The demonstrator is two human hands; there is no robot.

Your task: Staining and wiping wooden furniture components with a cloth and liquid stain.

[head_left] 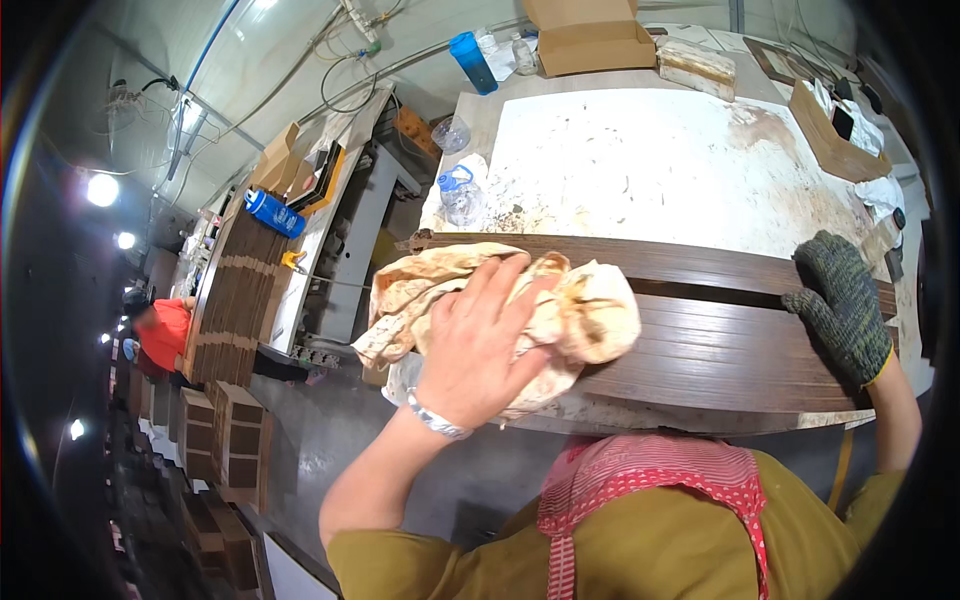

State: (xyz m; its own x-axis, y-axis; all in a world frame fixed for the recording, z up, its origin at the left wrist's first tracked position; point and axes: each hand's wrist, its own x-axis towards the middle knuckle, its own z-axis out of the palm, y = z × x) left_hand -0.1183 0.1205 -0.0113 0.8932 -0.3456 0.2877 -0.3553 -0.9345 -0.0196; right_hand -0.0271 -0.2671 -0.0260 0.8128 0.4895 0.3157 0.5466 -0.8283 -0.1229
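Observation:
A crumpled, stained cream rag [603, 315] lies over the left end of the dark brown wooden boards. My bare left hand [485, 340] presses on it, fingers curved into its folds. Grooved grain runs along the near board [720, 350], and a dark gap parts it from the narrower far board [700, 264]. At their right end rests my right hand [845, 305] in a dark grey knit glove. Its fingers lie flat across the boards and its thumb is spread toward the gap. The rag hides the boards' left part beneath it.
Behind the boards, a stained white sheet [620, 160] covers the table. A clear jug [460, 195], a blue tumbler [473, 63] and cardboard boxes [585, 40] stand around it. To the left, stacked brown boards [240, 300] sit by a person in red [165, 335].

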